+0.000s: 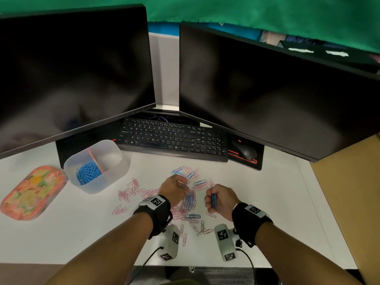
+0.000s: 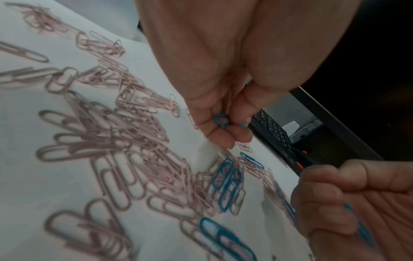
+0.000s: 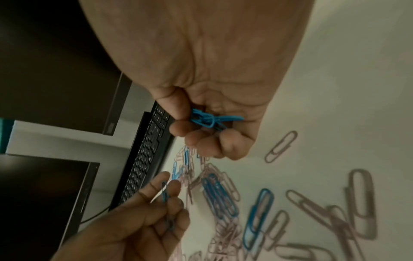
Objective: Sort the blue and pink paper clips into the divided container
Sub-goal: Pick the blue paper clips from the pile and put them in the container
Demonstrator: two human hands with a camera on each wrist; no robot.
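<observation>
Both hands over the scattered clips
Your left hand (image 1: 174, 189) pinches a blue clip (image 2: 221, 120); your right hand (image 1: 221, 199) grips several blue clips (image 3: 211, 120) (fingers curled round them).

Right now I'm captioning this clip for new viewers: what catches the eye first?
Pink paper clips lie strewn over the white desk before two dark monitors. Both hands grip blue clips: the left hand and the right hand. At left, the divided container holds a heap of blue clips.

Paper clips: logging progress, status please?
Both hands, left and right, hold blue clips. Container: blue side filled, other side looks empty. Pink clips still scattered.
</observation>
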